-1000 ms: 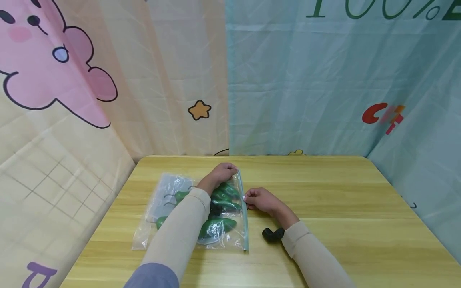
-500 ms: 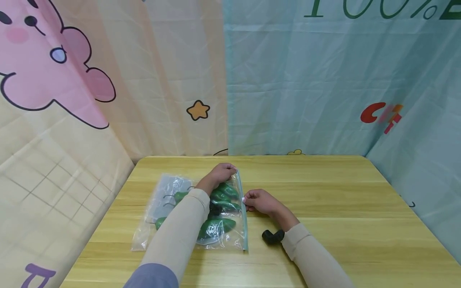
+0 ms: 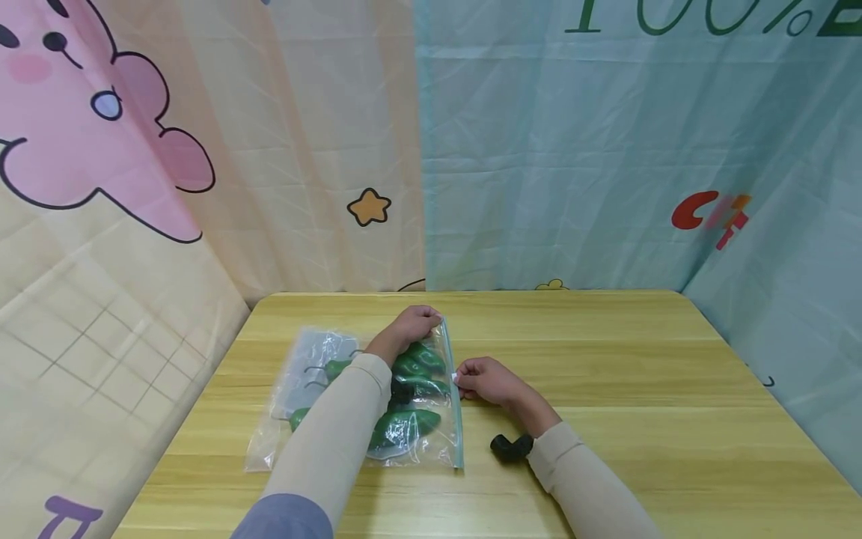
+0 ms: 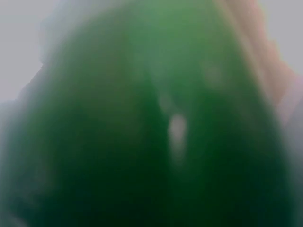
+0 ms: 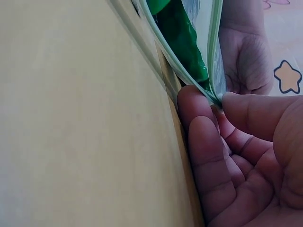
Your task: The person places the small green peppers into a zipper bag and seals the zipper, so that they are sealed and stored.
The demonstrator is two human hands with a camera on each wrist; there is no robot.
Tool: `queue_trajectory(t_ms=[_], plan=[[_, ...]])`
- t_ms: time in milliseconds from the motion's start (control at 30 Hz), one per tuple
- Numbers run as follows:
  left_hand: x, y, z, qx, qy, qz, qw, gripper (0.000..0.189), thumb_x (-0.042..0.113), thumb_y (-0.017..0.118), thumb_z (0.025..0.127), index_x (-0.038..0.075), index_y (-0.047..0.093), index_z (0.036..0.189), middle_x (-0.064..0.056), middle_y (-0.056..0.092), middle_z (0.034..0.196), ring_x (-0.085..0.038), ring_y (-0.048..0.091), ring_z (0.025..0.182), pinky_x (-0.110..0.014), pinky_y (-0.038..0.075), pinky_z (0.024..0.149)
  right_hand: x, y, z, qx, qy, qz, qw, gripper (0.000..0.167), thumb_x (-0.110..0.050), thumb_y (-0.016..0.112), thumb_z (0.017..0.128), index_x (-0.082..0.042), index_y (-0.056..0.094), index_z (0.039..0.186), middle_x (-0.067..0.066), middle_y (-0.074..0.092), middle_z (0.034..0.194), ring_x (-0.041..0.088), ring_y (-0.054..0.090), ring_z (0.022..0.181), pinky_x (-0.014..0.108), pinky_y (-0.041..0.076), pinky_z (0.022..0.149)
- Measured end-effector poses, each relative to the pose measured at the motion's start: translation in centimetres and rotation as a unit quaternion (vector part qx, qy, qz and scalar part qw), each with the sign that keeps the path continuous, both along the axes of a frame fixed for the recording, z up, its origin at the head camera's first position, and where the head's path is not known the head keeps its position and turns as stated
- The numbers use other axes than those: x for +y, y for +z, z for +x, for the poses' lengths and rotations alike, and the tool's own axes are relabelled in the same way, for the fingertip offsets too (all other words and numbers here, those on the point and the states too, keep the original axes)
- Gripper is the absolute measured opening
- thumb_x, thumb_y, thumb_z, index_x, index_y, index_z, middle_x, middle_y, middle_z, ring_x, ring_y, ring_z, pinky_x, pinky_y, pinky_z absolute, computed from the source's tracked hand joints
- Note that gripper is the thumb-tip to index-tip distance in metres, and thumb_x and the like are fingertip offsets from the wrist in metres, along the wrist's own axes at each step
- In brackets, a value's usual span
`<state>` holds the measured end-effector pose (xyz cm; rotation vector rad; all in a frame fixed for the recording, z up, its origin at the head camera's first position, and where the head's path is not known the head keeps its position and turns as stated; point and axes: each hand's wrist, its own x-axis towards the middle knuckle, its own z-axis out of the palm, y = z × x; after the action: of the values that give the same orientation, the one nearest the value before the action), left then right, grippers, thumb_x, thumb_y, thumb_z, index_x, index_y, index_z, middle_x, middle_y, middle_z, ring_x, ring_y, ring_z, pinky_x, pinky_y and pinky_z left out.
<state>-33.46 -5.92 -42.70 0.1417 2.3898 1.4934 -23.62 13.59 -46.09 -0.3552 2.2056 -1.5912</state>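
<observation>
A clear zip bag (image 3: 417,453) with a pale green zip strip (image 3: 459,442) lies flat on the table, its mouth facing right. Several glossy green peppers (image 3: 407,428) show through the film. My left hand (image 3: 412,325) pinches the far corner of the bag at the strip's end, its forearm lying across the bag. Midway along the strip, thumb and forefinger of my right hand (image 3: 490,380) pinch a small white slider (image 3: 455,378). In the right wrist view the two edges of the mouth (image 5: 213,52) part beyond these fingers, with a pepper (image 5: 182,42) inside. Blurred green fills the left wrist view.
The wooden table (image 3: 640,374) stretches to the right of the bag. A pale sheet (image 3: 316,355) shows in the bag's left part. A black wrist camera (image 3: 510,448) sits by the right cuff. Patterned curtains (image 3: 552,150) hang behind the far edge and on both sides.
My right hand has slid slightly nearer along the zip strip with the white slider. The left hand keeps its hold on the far corner.
</observation>
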Motion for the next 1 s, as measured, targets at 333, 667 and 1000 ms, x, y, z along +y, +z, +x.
queue_trajectory(t_ms=[333, 667, 1000], plan=[[-0.03, -0.07, 0.0, 0.002, 0.0, 0.01, 0.9999, 0.021, 0.021, 0.056, 0.101, 0.004, 0.067, 0.104, -0.002, 0.055, 0.085, -0.017, 0.051, 0.078, -0.027, 0.043, 0.066, 0.0, -0.18, 0.18, -0.001, 0.006, -0.002, 1.0, 0.016, -0.008, 0.053, 0.101, 0.002, 0.064, 0.094, 0.005, 0.063, 0.085, 0.014, 0.06, 0.08, 0.025, 0.052, 0.072], [-0.06, -0.19, 0.0, 0.0, 0.004, 0.015, 0.9999, 0.02, 0.021, 0.056, 0.102, 0.005, 0.067, 0.103, -0.002, 0.054, 0.082, -0.017, 0.05, 0.076, -0.028, 0.043, 0.066, 0.11, -0.06, 0.54, -0.005, 0.013, -0.005, 0.9999, 0.016, -0.008, 0.054, 0.101, 0.003, 0.064, 0.095, 0.005, 0.064, 0.084, 0.015, 0.06, 0.079, 0.026, 0.052, 0.071], [-0.07, -0.32, -0.18, 0.004, 0.002, 0.018, 0.9998, 0.02, 0.021, 0.056, 0.102, 0.006, 0.067, 0.103, -0.001, 0.055, 0.08, -0.016, 0.051, 0.074, -0.027, 0.043, 0.065, 0.23, 0.14, 1.02, -0.004, 0.019, 0.003, 0.9998, 0.017, -0.01, 0.054, 0.101, 0.003, 0.063, 0.095, 0.005, 0.064, 0.084, 0.017, 0.061, 0.079, 0.027, 0.053, 0.071]])
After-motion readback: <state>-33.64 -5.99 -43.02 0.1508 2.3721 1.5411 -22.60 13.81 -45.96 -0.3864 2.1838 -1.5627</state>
